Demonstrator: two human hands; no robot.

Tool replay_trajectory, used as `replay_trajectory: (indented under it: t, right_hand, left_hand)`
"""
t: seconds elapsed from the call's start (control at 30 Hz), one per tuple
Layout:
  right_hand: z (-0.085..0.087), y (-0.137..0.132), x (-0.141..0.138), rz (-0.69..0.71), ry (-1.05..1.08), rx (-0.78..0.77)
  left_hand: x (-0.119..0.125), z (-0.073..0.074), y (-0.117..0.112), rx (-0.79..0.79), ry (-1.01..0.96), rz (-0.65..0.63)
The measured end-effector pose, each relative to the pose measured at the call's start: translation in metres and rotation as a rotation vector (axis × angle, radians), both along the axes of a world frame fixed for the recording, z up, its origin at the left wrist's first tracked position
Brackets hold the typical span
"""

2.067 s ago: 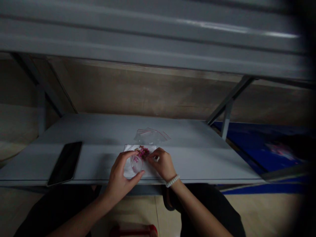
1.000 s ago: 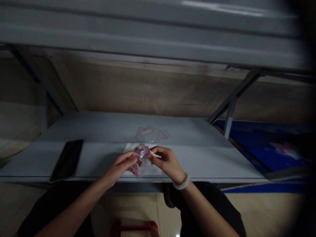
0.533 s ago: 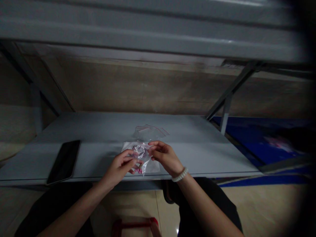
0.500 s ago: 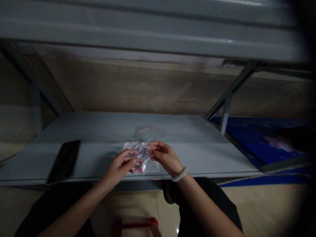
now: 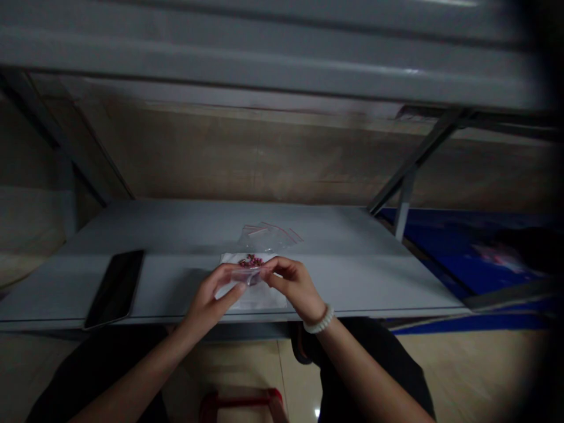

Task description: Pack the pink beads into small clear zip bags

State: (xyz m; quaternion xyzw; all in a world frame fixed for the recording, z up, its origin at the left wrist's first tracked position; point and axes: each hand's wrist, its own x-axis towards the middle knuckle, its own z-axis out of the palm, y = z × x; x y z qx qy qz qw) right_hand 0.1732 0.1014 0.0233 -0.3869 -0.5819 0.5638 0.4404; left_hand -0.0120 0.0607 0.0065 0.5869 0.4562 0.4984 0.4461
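Observation:
Between my hands is a small clear plastic bag (image 5: 249, 275), held above a white sheet (image 5: 259, 301) at the front of the grey shelf board. My left hand (image 5: 215, 291) pinches the bag's left side between thumb and fingers. On its right side, my right hand (image 5: 294, 283) grips the bag with thumb and fingertips. Small pink and reddish beadlike pieces (image 5: 251, 260) show just behind the bag; whether they lie on the sheet or in something clear I cannot tell. Several flat clear zip bags (image 5: 268, 236) with red edge lines lie behind them.
A dark phone or tablet (image 5: 115, 288) lies on the left of the board (image 5: 352, 270). Grey metal struts (image 5: 408, 197) stand at both sides, and a grey beam (image 5: 264, 64) crosses overhead. Below is a red stool frame (image 5: 240, 402); blue material (image 5: 436, 247) lies at right.
The bag has been turned and gathered lower between my fingers. The pink and reddish pieces, earlier mostly hidden, now show behind it. My left hand has spread its thumb away from its fingers.

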Motion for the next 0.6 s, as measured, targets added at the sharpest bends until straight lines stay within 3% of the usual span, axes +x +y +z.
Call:
replay_trajectory:
  t: [0.2, 0.6]
  right_hand:
    - [0.0059, -0.0066, -0.0035, 0.010, -0.076, 0.067]
    - [0.0117, -0.0077, -0.0046, 0.030, 0.005, 0.003]
  left_hand:
    - [-0.0057, 0.0065, -0.0027, 0.050, 0.052, 0.136]
    - [-0.0093, 0.0066, -0.0039, 0.090, -0.071, 0.095]
